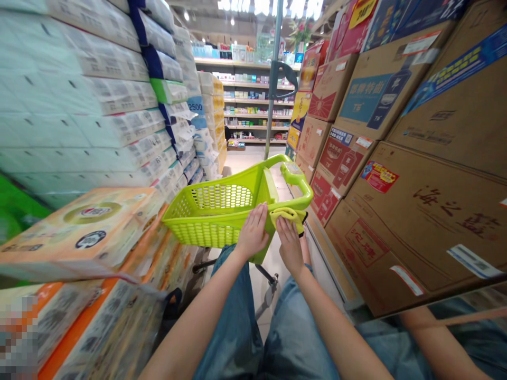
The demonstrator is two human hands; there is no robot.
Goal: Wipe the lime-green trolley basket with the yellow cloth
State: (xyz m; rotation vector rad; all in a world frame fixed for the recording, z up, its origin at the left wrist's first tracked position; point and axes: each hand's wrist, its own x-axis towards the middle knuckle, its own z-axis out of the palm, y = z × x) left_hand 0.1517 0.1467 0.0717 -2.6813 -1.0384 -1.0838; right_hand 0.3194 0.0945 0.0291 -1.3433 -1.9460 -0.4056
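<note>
Here, left hand [253,233] touches green cart [206,230], fingers together; right hand [291,247], at three o'clock, seems clamped on yellow cloth [289,213].

cart [214,232]: smooth, glossy plastic | cloth [287,212]: matt, soft-looking fabric | pole [270,121]: smooth grey metal | boxes [420,190]: matt cardboard | packs [119,95]: shiny, crinkled plastic film | jeans [233,327]: matt denim | floor [241,158]: smooth, glossy

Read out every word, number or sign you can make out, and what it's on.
"2500": blue-and-white pack, left side.
"海之", then a stylized character I can't confirm: large brown carton, right.
"特曲": blue-panelled carton, right.
Too small or blurred: handle label on the green cart, yellow price sign, shelf goods, remaining packaging.
None visible: yellow cloth.
</note>
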